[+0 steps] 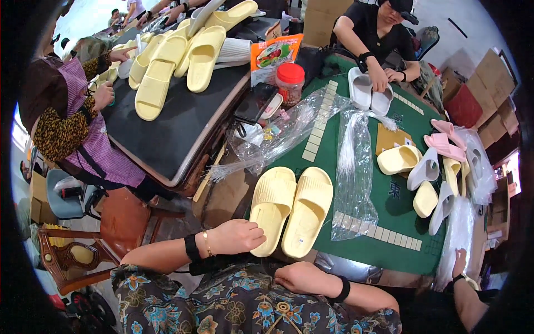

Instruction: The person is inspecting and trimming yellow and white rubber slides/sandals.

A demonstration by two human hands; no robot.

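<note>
A pair of pale yellow slippers lies side by side before me on the near edge of the green table: the left slipper [269, 209] and the right slipper [307, 212], toes pointing away. My left hand [236, 236] is closed at the outer heel edge of the left slipper, its fingertips curled against it. Just below the heels, close to my body, my right hand [307, 278] has its fingers bent together; whatever they hold, if anything, is hidden. It appears apart from the slippers.
Clear plastic bags with white strips [347, 150] lie past the slippers. Loose yellow, grey and pink slippers [425, 167] sit to the right. Across the table a co-worker [384, 42] handles white slippers [370, 92]. More yellow slippers rest on the black table [206, 111] at left.
</note>
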